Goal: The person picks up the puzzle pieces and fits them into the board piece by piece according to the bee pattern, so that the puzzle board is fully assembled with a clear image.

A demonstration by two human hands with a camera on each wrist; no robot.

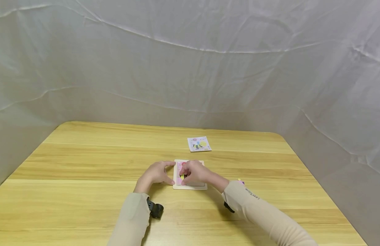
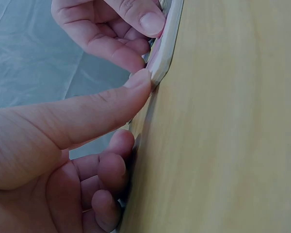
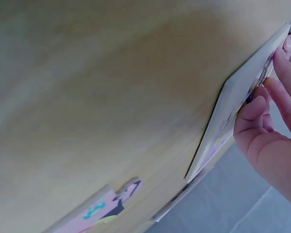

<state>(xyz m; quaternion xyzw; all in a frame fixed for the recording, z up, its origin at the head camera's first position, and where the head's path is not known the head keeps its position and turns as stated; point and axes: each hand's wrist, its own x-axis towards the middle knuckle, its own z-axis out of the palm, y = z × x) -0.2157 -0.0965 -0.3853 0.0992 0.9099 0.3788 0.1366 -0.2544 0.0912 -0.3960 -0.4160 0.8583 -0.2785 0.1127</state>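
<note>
A small jigsaw puzzle board (image 1: pixel 190 187) with a pale wooden rim lies on the table, pink pieces along its left part. My left hand (image 1: pixel 155 172) holds the board's left side, index finger at the upper corner and thumb at the lower one. In the left wrist view the thumb (image 2: pixel 106 109) touches the rim and the other fingers curl below it. Over the board, my right hand (image 1: pixel 194 172) pinches a yellow-and-black puzzle piece (image 1: pixel 182 177), largely hidden by the fingers. The right wrist view shows those fingertips (image 3: pixel 254 108) at the board's surface.
A picture card (image 1: pixel 199 144) with a bee on it lies behind the board. Pink loose puzzle pieces (image 3: pixel 104 208) lie on the table to the right, mostly behind my right forearm in the head view. Grey cloth (image 1: pixel 190 82) hangs around the wooden table (image 1: pixel 85 157).
</note>
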